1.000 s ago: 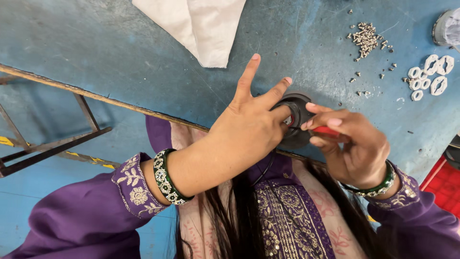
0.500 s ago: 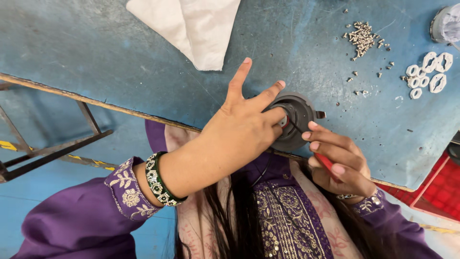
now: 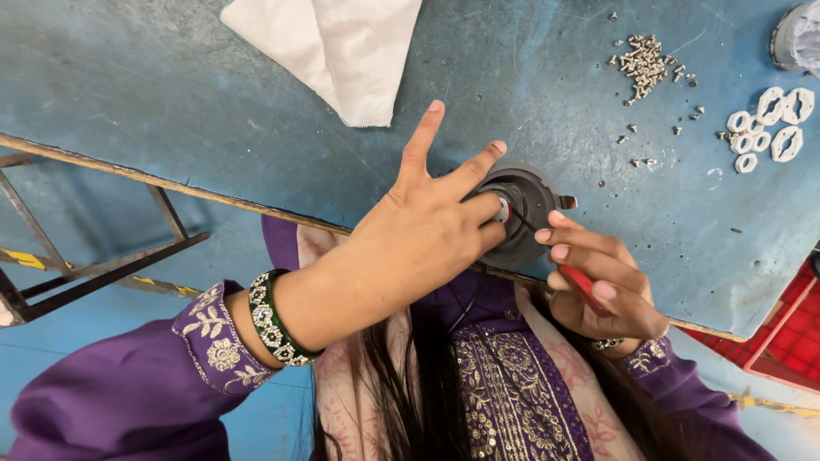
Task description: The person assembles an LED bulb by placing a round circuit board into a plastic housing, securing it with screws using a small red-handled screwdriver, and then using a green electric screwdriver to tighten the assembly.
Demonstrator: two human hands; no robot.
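Note:
A round dark grey part with a raised centre lies at the near edge of the blue table. My left hand rests on it, thumb and lower fingers pressed at its centre, index and middle fingers lifted. My right hand grips a red-handled screwdriver; its thin dark shaft runs up to the part's centre, beside my left fingertips.
A pile of small silver screws lies at the far right, with loose ones scattered below. White plastic rings sit at the right edge. A white cloth lies at the top. A red crate stands lower right.
My right hand has drawn back toward me and lower, bringing the screwdriver tip onto the part's centre. My left hand has stayed on the part.

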